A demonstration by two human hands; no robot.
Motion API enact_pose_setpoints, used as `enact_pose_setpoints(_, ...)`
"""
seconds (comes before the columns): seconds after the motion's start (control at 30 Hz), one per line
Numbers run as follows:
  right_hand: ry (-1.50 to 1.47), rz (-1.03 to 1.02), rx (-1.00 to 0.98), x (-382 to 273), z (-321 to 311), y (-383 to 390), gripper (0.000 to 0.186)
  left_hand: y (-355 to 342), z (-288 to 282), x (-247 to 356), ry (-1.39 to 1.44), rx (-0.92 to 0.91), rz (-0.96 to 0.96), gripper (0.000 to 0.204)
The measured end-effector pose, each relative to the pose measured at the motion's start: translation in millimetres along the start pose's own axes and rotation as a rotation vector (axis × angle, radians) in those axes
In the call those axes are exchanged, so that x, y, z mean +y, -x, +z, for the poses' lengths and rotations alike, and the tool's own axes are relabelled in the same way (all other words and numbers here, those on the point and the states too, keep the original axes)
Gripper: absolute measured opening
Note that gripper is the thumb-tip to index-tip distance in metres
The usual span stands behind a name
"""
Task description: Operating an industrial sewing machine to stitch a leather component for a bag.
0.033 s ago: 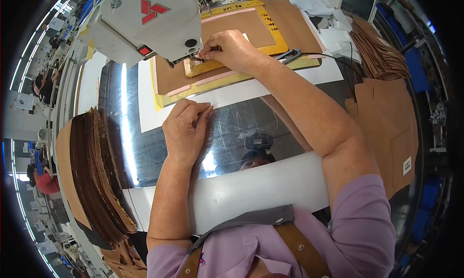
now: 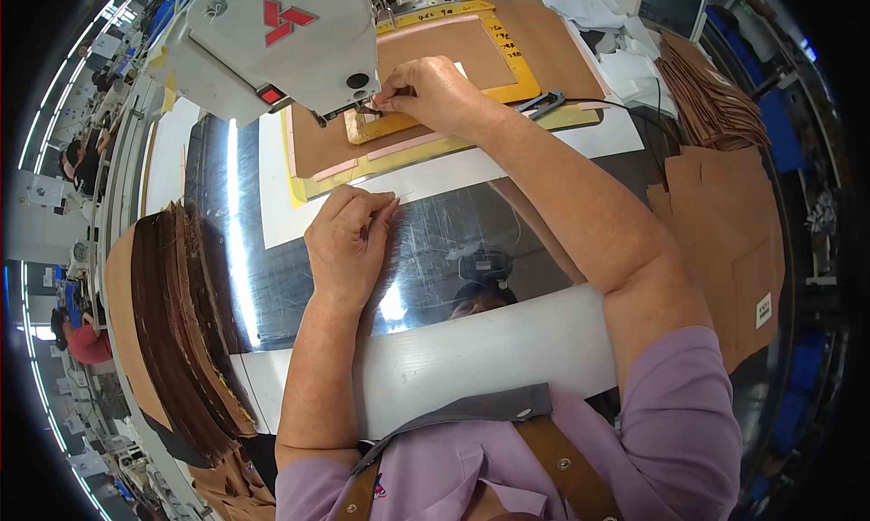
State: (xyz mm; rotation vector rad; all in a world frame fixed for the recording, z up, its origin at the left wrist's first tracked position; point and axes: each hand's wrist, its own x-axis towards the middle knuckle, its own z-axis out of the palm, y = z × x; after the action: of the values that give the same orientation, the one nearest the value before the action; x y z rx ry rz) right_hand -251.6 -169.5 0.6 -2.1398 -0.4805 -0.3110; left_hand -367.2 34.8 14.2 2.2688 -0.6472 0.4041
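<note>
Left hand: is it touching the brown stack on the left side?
Apart. The head view plainly shows a strip of shiny table between the left hand and the brown stack.

Sewing workshop, busy floor. You've got an industrial sewing machine [image 2: 281, 45] just up-left of your right fingers [image 2: 399, 79], cut brown panels [image 2: 711, 95] stacked well right of them; far left of your left fingers [image 2: 384, 208], more people [image 2: 88, 342] at workstations.

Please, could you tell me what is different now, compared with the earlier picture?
Nothing visibly changed. The right hand stayed beside the sewing machine's needle area, the left hand lower, nearer the person; the yellow frame also stayed in place.
</note>
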Motion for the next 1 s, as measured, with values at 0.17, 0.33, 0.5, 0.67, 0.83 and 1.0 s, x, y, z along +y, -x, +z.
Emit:
enact_pose_setpoints(0.17, 0.104, -0.063, -0.013, -0.4, -5.6, 1.1, 0.016, -0.8, 0.5, -0.3, 0.008, 0.009, 0.021, 0.009)
enact_pose_setpoints(0.33, -0.038, 0.147, 0.005, -21.7, -13.3, -1.8, 0.014, -4.1, 0.4, -0.2, -0.015, 0.001, 0.013, 0.009)
enact_pose_setpoints(0.5, -0.011, 0.086, 0.012, -14.9, -10.0, -2.3, 0.014, -3.8, 2.3, -1.0, -0.001, 0.0, 0.023, 0.008)
enact_pose_setpoints(0.67, -0.001, 0.049, 0.014, -11.5, -6.3, -4.4, 0.014, -4.8, 1.0, -1.2, -0.036, 0.009, 0.041, 0.008)
enact_pose_setpoints(0.83, 0.156, -0.092, 0.062, 3.6, 2.6, -6.0, 0.014, -6.5, 2.4, 0.7, -0.042, 0.007, 0.033, 0.008)
enact_pose_setpoints(1.0, 0.014, -0.002, 0.053, -6.3, -3.5, -4.3, 0.015, -5.8, 2.0, -2.4, -0.023, 0.02, 0.018, 0.008)
